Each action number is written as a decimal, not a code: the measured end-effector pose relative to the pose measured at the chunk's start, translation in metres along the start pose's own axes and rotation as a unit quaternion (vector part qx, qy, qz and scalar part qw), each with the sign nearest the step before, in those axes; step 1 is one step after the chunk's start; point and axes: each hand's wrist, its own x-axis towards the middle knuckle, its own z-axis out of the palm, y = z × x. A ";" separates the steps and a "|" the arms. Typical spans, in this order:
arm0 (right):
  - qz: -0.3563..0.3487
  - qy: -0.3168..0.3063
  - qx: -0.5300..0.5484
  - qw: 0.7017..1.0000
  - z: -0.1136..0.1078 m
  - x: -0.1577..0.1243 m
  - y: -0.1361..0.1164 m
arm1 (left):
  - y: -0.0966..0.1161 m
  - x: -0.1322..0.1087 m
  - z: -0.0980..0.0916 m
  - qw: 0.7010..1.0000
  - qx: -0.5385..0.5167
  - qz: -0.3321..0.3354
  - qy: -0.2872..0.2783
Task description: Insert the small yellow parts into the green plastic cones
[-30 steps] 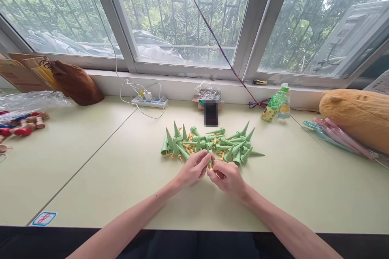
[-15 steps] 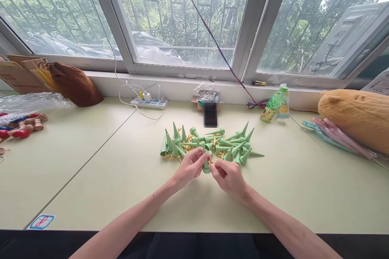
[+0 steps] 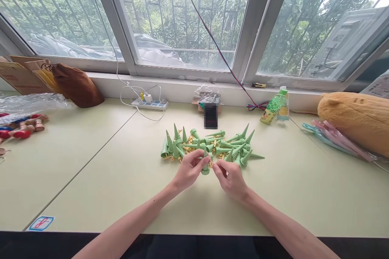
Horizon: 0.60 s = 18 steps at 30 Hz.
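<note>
My left hand (image 3: 191, 168) is closed around a green plastic watering spike (image 3: 206, 169), its pointed end up and its wider collar down. Close beside it, my right hand (image 3: 229, 176) pinches a small yellow valve piece (image 3: 211, 164) against the spike's side; the fingers hide most of that piece. Just beyond both hands lies a heap of green spikes (image 3: 176, 147), some standing on their collars and others on their sides. Small yellow parts (image 3: 166, 158) are scattered among them.
Behind the heap stands a blurred dark object (image 3: 210, 116) by a plastic-wrapped box. A power strip (image 3: 150, 104) with white cables is back left. A green bottle (image 3: 274, 106) and a plush toy (image 3: 354, 117) are at right. Wooden toys (image 3: 22, 131) lie far left.
My right hand has shifted slightly right of the spike, its fingertips still close to it. The left hand keeps its grip on the spike. The whole view has moved slightly.
</note>
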 end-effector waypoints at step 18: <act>0.102 -0.028 0.125 0.986 -0.002 0.003 -0.002 | -0.005 -0.004 -0.001 0.975 0.183 0.124 0.012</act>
